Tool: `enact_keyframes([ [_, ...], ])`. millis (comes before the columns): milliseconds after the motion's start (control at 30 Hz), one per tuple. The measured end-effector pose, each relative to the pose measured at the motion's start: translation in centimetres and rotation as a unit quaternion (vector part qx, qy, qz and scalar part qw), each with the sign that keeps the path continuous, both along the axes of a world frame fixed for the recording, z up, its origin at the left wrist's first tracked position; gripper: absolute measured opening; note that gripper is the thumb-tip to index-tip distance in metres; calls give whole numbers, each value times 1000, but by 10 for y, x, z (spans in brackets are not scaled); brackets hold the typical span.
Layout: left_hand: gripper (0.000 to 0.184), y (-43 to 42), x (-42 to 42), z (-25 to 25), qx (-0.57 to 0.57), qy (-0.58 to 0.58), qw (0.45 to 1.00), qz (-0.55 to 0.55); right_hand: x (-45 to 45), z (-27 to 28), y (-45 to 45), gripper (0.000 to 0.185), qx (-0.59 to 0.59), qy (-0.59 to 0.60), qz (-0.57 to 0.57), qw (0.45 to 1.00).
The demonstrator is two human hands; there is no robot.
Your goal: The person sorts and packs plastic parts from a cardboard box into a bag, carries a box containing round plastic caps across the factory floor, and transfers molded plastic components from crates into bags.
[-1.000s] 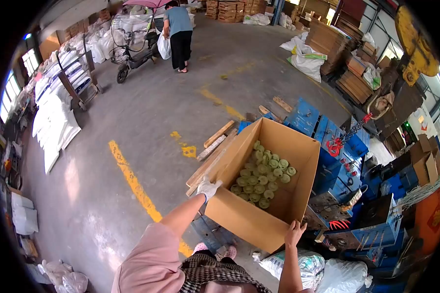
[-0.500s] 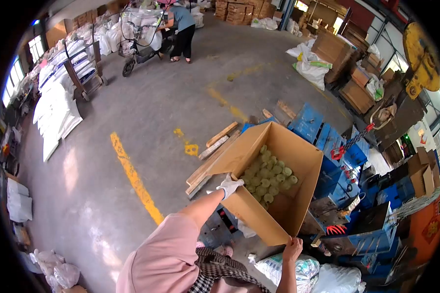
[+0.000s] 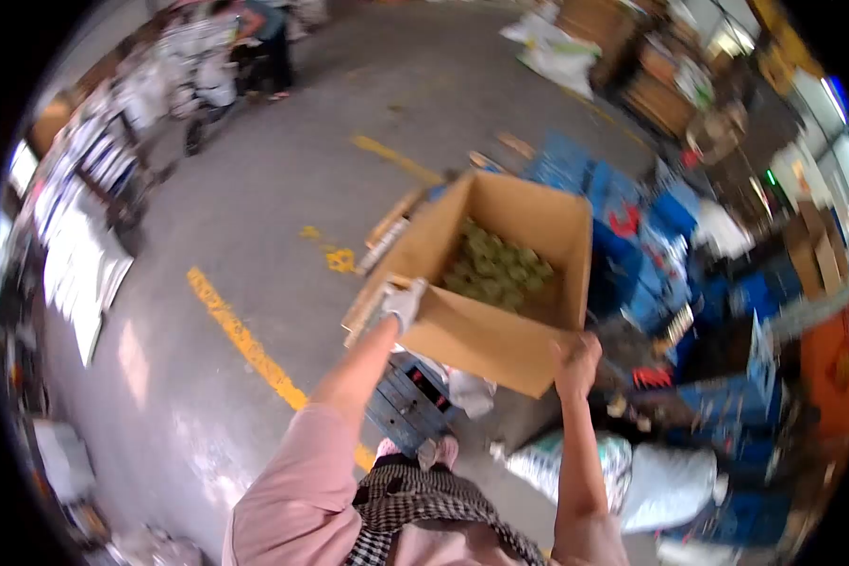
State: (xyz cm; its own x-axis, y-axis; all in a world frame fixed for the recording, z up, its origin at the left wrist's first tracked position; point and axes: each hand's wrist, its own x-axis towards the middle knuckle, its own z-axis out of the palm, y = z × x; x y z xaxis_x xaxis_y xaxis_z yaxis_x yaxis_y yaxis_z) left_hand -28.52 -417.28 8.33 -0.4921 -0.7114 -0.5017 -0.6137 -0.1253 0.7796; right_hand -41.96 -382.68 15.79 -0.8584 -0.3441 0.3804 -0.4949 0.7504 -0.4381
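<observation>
A large cardboard box [image 3: 481, 344] with its top uncovered is in front of me. Many round, dull green pieces [image 3: 495, 269] lie heaped inside it; blur hides what they are. My left hand [image 3: 404, 307], in a pale glove, is closed on the near left part of the box's rim. At the near right corner, my right hand [image 3: 576, 365] is bare and closed around the cardboard edge. Both arms reach forward, and the box tilts somewhat toward me. Its underside is hidden.
Blue metal parts [image 3: 623, 208] crowd the right side. Wooden strips [image 3: 393, 219] lie left of the box, and a dark blue slatted piece [image 3: 408, 410] is near my feet. Full white sacks [image 3: 668, 486] sit at lower right. Another person [image 3: 272, 47] bends beside a scooter far off.
My view has swung and blurred. Both hands and the box appear higher and farther left in view, with my right arm stretched farther forward. Both hands keep their hold on the rim.
</observation>
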Motion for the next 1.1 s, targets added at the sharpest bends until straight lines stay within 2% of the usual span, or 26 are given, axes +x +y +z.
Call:
enact_keyframes([
  [33,107,2,-3,-11,21,2,999,47,4,19,-4,69,-55,-44,16,997],
  [67,112,17,1,17,-3,11,995,95,4,31,-5,74,-31,-37,20,999],
  [100,112,24,5,51,-42,-83,995,43,3,36,-4,78,-9,-30,28,999],
  [167,116,22,1,15,-36,-90,992,77,1,34,-1,88,-16,-73,32,997],
  [233,116,35,2,28,-104,-110,985,88,3,31,3,89,-1,-85,30,996],
  [433,114,66,-4,52,-149,-118,981,49,15,36,12,91,-1,-124,64,990],
  [467,114,67,-7,57,-152,-119,980,41,14,38,10,93,31,-121,80,989],
  [500,111,67,-12,61,2,-57,997,60,11,40,7,95,63,-117,96,986],
  [533,108,69,-18,65,157,4,984,78,6,41,3,90,83,-108,107,985],
  [567,108,72,-23,70,154,2,986,69,-1,38,-3,90,79,-109,99,986],
  [633,103,79,-36,77,353,77,923,133,-19,24,-16,84,-47,-241,62,967],
  [667,103,83,-45,78,350,74,925,125,-30,18,-21,84,-53,-241,54,968],
  [733,93,90,-60,73,344,62,924,156,-48,8,-29,85,-208,-329,-123,913],
  [767,93,93,-67,71,342,58,926,149,-52,4,-30,85,-212,-329,-130,911],
  [833,84,99,-79,67,351,26,914,202,-65,-5,-31,79,-51,-396,-91,912],
  [867,84,98,-81,55,351,26,915,200,-72,-13,-34,72,-42,-424,-77,902],
  [900,72,93,-81,30,356,52,913,192,-80,-28,-35,65,-33,-451,-62,890],
  [933,60,87,-79,9,362,77,910,185,-78,-36,-33,58,63,-418,-11,906],
  [967,60,83,-75,-5,362,75,910,186,-76,-44,-30,50,154,-372,39,915],
  [1033,39,83,-67,-14,392,96,903,148,-54,-55,-21,55,27,-395,-25,918],
  [1100,22,88,-59,-6,388,95,907,138,-23,-55,-5,57,-1,-397,-10,918],
])
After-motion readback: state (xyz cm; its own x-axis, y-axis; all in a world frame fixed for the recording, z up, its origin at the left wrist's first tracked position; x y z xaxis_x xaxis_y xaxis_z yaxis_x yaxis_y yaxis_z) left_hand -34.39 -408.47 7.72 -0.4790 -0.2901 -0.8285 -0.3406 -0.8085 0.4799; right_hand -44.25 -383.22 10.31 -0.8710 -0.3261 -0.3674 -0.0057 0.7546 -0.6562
